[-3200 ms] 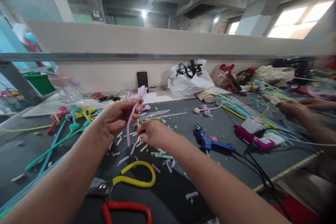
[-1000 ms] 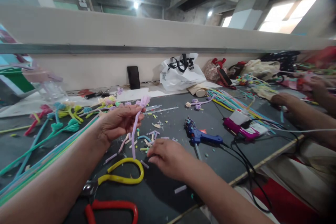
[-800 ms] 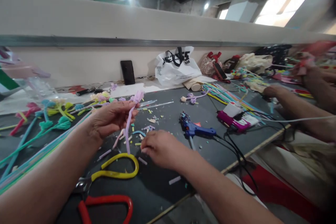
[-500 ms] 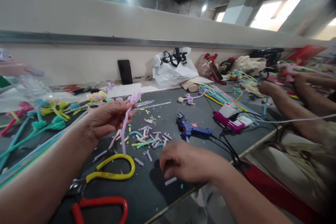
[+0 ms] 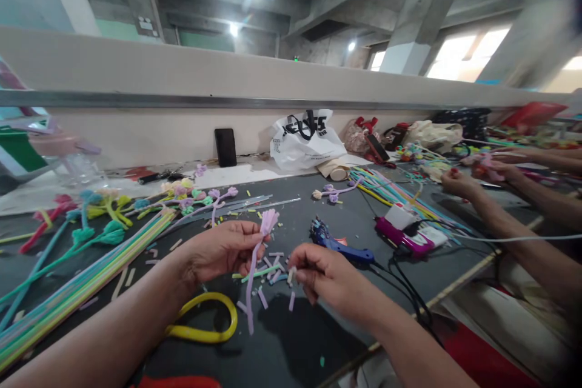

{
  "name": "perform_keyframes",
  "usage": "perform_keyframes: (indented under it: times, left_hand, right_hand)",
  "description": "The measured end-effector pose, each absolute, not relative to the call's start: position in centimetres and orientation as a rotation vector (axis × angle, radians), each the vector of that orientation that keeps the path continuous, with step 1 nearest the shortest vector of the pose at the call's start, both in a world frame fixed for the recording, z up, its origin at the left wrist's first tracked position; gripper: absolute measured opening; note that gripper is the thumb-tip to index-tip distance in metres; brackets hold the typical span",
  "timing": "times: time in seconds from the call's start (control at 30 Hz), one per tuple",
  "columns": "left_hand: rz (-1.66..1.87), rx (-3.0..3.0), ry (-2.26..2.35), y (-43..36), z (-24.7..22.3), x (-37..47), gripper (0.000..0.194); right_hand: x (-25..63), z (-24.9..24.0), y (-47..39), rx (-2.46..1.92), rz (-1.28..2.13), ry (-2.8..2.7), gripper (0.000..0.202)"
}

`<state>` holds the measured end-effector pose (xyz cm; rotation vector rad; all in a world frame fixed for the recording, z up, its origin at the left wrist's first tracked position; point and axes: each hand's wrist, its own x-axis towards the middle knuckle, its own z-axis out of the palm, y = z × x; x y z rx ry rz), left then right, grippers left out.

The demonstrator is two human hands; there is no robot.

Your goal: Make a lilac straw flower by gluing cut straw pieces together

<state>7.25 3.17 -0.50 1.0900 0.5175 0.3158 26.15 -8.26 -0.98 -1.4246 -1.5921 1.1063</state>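
A lilac pipe-cleaner flower (image 5: 269,222) with a long bent stem is pinched between the thumb and fingers of my left hand (image 5: 227,248); its stem hangs down over the dark table. Just to the right, my right hand (image 5: 325,276) pinches a short pale piece (image 5: 291,274) at its fingertips. The two hands are apart. Between and below them lie several short lilac pieces (image 5: 262,298) and a green one. Yellow-handled scissors or cutters (image 5: 202,334) rest below my left hand, with a red handle (image 5: 177,382) at the bottom edge.
A blue glue gun (image 5: 343,248) and a magenta device (image 5: 404,237) with cables lie right. Bundled stems (image 5: 91,285) and colourful flowers (image 5: 113,233) are at left. A phone (image 5: 226,147) and white bag (image 5: 304,142) stand at the wall. Other people's hands (image 5: 459,185) work far right.
The view has tilted up. My left hand with the lilac flower has moved right and down. My right hand has come up close to it, now with a short pale piece visible in its fingers.
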Motion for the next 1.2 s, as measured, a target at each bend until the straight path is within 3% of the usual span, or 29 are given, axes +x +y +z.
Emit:
perform_keyframes:
  times: [0.43, 1.2]
  left_hand:
    - [0.264, 1.134, 0.542, 1.9, -0.6, 8.2, 0.019]
    - [0.278, 0.917, 0.438, 0.2, -0.4, 8.8, 0.014]
  right_hand:
    - [25.7, -0.7, -7.8, -1.228, 1.097, -1.123, 0.022]
    - [25.8, -0.7, -8.1, -1.198, 0.847, -1.207, 0.030]
